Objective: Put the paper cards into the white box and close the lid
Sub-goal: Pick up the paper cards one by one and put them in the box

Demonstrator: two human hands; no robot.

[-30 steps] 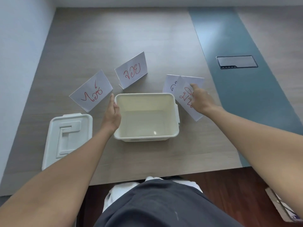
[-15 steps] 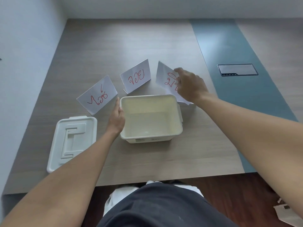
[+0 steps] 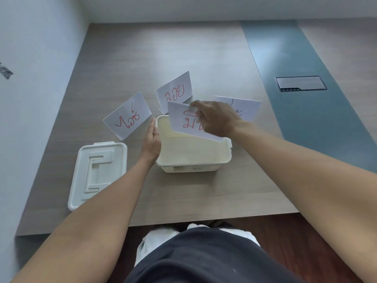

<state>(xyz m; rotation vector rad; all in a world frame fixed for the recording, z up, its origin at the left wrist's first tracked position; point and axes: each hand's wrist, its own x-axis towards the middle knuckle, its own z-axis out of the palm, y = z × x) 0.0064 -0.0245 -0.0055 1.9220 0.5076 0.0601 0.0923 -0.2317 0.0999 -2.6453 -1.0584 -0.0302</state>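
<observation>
Head view: the right hand (image 3: 218, 117) is now carrying a card (image 3: 184, 121) in over the box (image 3: 193, 158), where half a second ago that card was only coming up off the counter (image 3: 204, 190) at the box's 1 o'clock. The right grip is pinching the card by its right edge, fingers pressed together on the paper, and the card is hanging tilted above the box's far rim, not yet inside. I'm judging this as the first card going in, since the box floor is showing bare and pale. The left hand (image 3: 152, 141) is staying where it was, lying flat against the box's wall at 9 o'clock, fingers together and straight, steadying rather than gripping.

Three cards are waiting outside: one standing at the box's 10 o'clock (image 3: 127, 116), one at 12 o'clock (image 3: 175, 91), and one at 2 o'clock (image 3: 244, 108), uncovered by the lift. The lid (image 3: 98, 174) is lying flat on the counter, well apart at 8 o'clock, so closing is a long way off.

Now the hard parts. The right hand is covering the tail of the red writing on the held card, and its thumb is hidden behind the paper. The 2 o'clock card is half blocked by the wrist, so I can't tell whether it's standing or lying. The box's far right corner is hidden too.
</observation>
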